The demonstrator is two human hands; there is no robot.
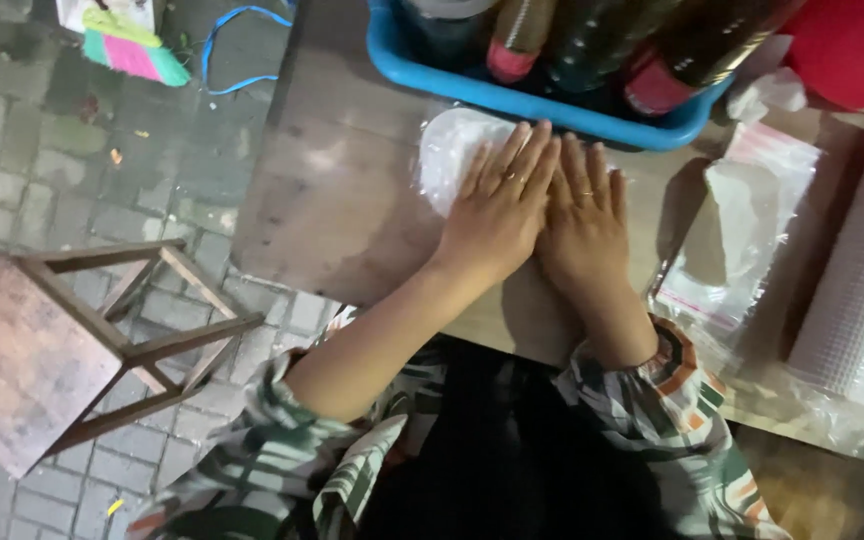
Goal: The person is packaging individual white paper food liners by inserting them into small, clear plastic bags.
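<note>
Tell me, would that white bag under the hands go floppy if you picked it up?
Probably floppy: the white plastic bag looks thin and lies flattened on the wooden table under the left hand and right hand. It likely weighs little. Its glossy surface might slide easily.

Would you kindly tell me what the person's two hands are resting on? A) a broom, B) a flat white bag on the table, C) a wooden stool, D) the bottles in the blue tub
B: the left hand and right hand lie flat, side by side, on the white bag on the wooden table, just in front of the blue tub.
</note>
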